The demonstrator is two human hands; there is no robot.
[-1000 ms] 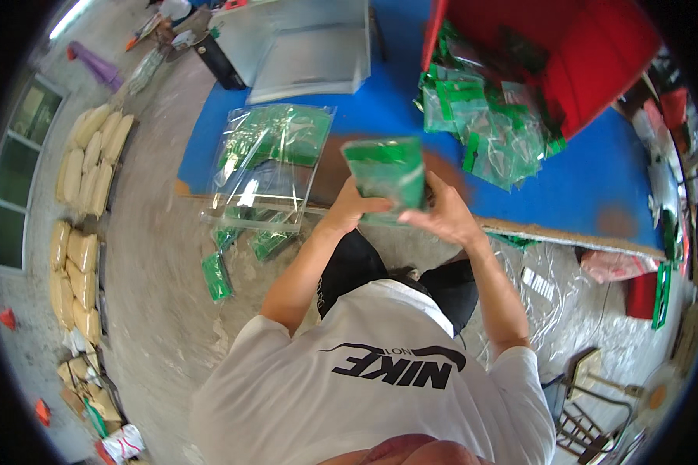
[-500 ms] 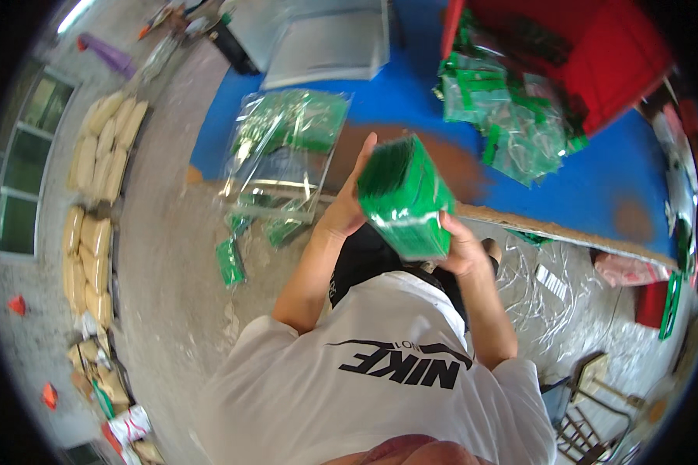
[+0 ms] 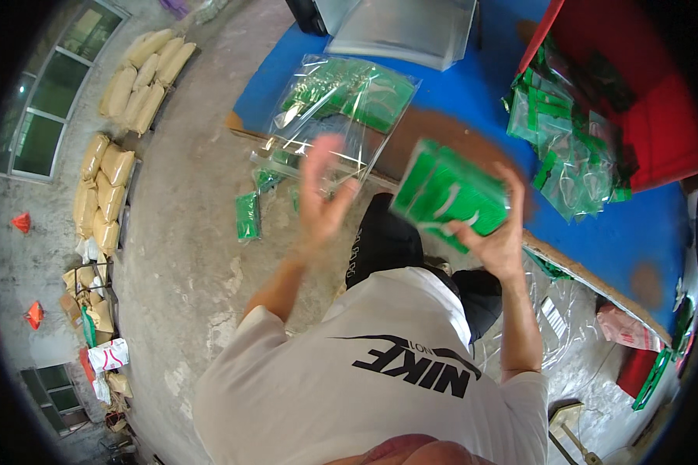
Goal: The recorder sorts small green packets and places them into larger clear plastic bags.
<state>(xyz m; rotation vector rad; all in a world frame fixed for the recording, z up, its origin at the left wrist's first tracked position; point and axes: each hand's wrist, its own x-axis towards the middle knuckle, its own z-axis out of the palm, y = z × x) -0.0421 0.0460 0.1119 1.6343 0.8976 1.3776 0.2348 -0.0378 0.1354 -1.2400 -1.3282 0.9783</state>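
My right hand (image 3: pixel 498 246) grips a thick stack of green flat packets (image 3: pixel 451 194), thumb on the near side and fingers round the far edge. The stack is tilted above the table's front edge. To its left, my left hand (image 3: pixel 324 198) is raised with nothing in it, thumb and fingers apart and a little blurred. Just beyond that hand lies a large clear plastic bag (image 3: pixel 368 97) with green packets inside, its near end hanging over the table edge.
On the blue table (image 3: pixel 450 93), a red bin (image 3: pixel 636 85) lies tipped, loose green packets (image 3: pixel 570 147) spilling from its mouth. Clear plastic sheets (image 3: pixel 403 35) lie at the back. One green packet bundle (image 3: pixel 247 215) is on the floor. Stacked sacks (image 3: pixel 105 186) line the left wall.
My left hand has let go of the green stack and moved away to the left. My right hand alone now holds the stack, turned and shifted right. The whole view has swung left.
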